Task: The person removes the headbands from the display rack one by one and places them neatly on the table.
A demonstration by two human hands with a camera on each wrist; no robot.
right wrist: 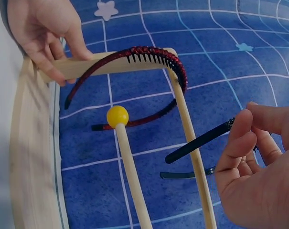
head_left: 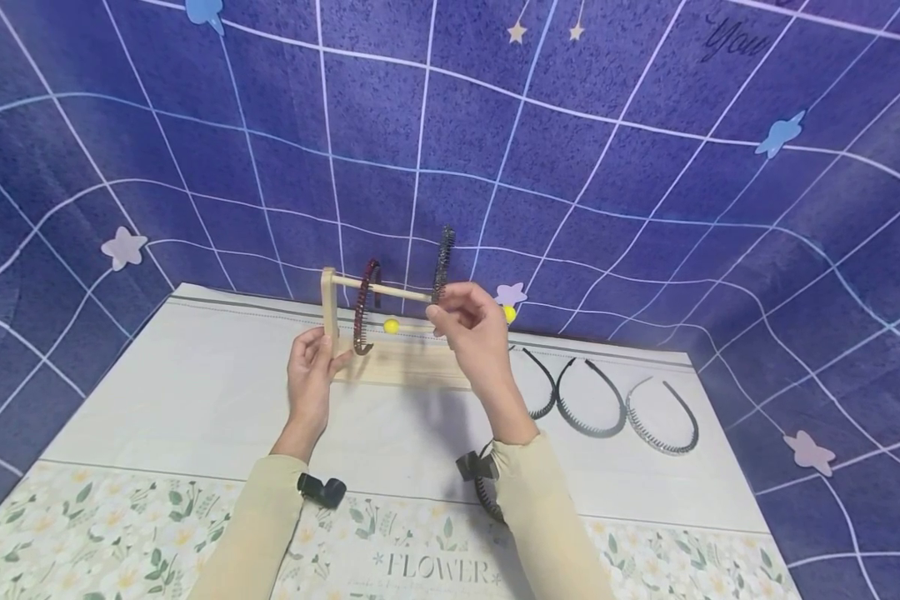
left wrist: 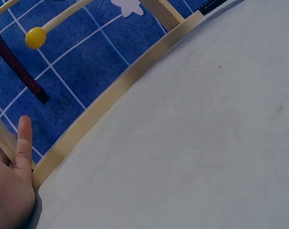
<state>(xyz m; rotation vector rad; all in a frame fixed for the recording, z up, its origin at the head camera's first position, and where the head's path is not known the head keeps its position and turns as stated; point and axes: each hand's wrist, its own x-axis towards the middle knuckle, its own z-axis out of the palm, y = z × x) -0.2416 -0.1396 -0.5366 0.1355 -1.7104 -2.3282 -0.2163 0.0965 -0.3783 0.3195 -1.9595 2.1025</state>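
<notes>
A wooden stand (head_left: 412,367) has a top rod (head_left: 397,291) and a lower rod ending in a yellow ball (right wrist: 117,116). The dark red headband (right wrist: 156,51) hangs over the top rod near its left post. My left hand (head_left: 311,375) grips that post low down, by the base; its fingers (right wrist: 48,67) wrap the wood in the right wrist view. My right hand (head_left: 480,337) pinches a dark glittery headband (head_left: 443,262) at the top rod, its two ends (right wrist: 187,147) astride the rod. The left wrist view catches part of my left hand (left wrist: 13,191).
On the white table (head_left: 195,375), three headbands lie to the right of the stand: a black one (head_left: 549,392), a grey one (head_left: 600,432) and a silvery one (head_left: 663,448). Another dark headband (head_left: 487,500) lies under my right forearm. A starred blue backdrop (head_left: 390,125) rises behind.
</notes>
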